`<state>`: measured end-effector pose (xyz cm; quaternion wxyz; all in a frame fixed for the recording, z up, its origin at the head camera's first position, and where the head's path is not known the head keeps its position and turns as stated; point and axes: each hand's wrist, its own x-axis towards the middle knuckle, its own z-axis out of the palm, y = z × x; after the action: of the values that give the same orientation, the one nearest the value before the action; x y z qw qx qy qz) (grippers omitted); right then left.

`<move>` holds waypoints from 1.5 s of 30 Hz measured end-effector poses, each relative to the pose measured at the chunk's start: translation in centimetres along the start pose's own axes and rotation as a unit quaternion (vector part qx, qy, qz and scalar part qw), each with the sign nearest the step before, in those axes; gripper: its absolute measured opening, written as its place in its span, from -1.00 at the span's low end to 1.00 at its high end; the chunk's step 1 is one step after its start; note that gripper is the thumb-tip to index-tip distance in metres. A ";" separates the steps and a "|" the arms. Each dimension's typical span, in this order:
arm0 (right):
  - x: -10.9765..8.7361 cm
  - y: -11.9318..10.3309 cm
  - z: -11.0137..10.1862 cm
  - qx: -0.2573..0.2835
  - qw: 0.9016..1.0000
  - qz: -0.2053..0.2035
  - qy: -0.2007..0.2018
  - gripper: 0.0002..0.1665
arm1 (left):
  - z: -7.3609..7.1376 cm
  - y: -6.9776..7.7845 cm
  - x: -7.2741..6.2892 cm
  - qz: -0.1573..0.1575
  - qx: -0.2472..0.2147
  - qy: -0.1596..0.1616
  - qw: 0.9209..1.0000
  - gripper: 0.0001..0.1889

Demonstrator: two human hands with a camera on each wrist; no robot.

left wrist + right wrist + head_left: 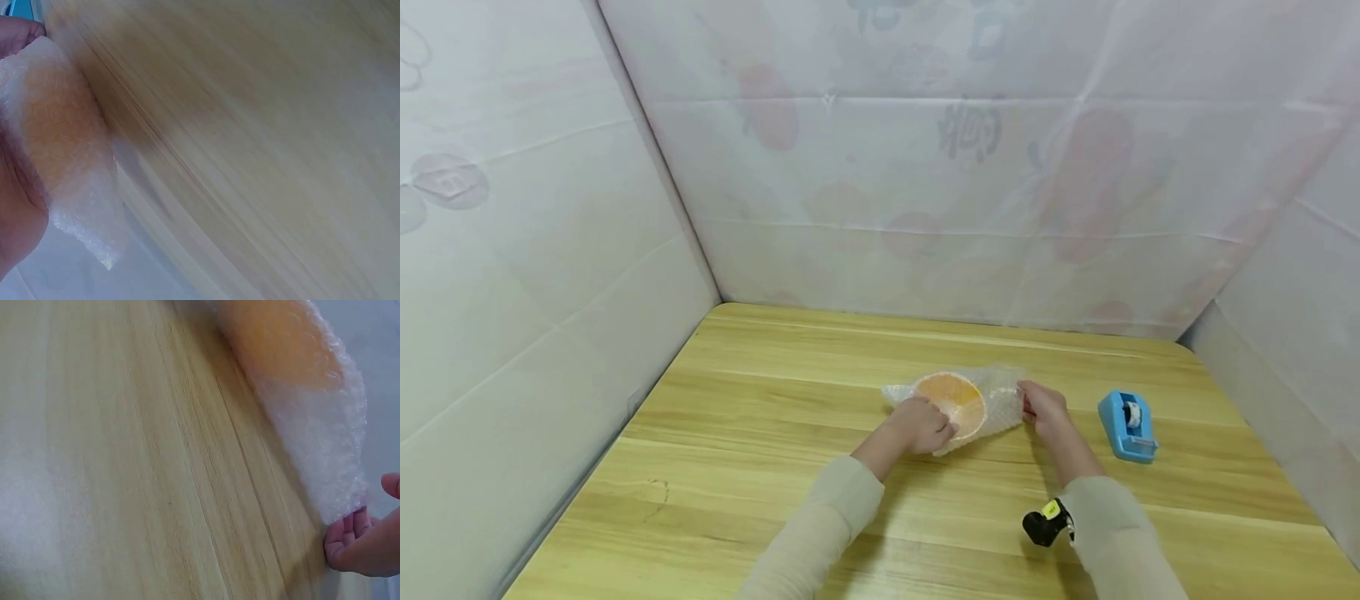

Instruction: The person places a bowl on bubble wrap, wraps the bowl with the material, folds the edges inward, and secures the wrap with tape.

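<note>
An orange bowl with a pale inside lies on a sheet of bubble wrap on the wooden table. My left hand holds the bowl's near left side, its curled fingers over the rim and inside; its palm lies against the wrapped outer wall in the left wrist view. At the sheet's right edge my right hand grips the wrap. The right wrist view shows those curled fingers at the wrap's corner, the thumb apart from them. Through the wrap the bowl's orange wall shows.
A blue tape dispenser with a roll in it stands on the table right of my right hand. A black device with a yellow label sits by the right cuff. White printed curtains enclose the wooden table at back and sides.
</note>
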<state>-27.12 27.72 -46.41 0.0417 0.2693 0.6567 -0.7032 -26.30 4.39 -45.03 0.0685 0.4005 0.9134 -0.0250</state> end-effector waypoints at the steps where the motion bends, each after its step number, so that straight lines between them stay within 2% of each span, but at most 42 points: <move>1: 0.1 0.0 0.1 -0.008 1.000 -0.005 0.002 -0.63 | 0.0 0.0 0.0 0.000 0.000 0.000 1.000 -0.46; 3: 0.3 -0.1 0.4 -0.027 0.999 -0.015 0.013 -0.45 | -0.1 0.0 0.0 0.001 0.001 0.001 1.000 -0.46; 5: 0.5 -0.1 0.5 -0.044 0.999 -0.023 0.022 -0.36 | -0.2 0.1 0.1 0.004 0.002 0.001 1.000 -0.47; 8: 0.6 -0.1 0.7 -0.087 0.995 -0.037 0.038 -0.36 | -0.4 0.2 0.1 0.008 0.003 0.000 1.000 -0.48; 12: 0.5 0.0 1.0 -0.137 0.986 -0.077 0.055 -0.37 | -0.2 0.1 0.3 0.006 0.004 -0.001 1.000 -0.48; 19: 0.0 -0.4 1.6 -0.172 0.969 -0.152 0.095 -0.48 | 0.0 0.0 0.5 0.009 -0.005 -0.003 1.000 -0.48; 28: -0.9 -0.8 2.0 -0.192 0.959 -0.197 0.060 -0.53 | 0.1 0.0 0.5 0.001 -0.003 -0.005 1.000 -0.47; 39: -2.6 -1.3 2.5 -0.170 0.955 -0.241 -0.032 -0.55 | -0.1 -0.2 0.4 0.002 -0.010 -0.001 1.000 -0.47; 45: -3.4 -0.9 3.4 -0.194 0.939 -0.280 -0.035 -0.61 | 0.0 -0.3 0.4 0.003 -0.021 0.001 1.000 -0.46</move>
<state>-25.75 23.63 -44.15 -0.0826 0.0359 0.8274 -0.5543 -26.75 4.51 -45.05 0.0757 0.4018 0.9126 -0.0049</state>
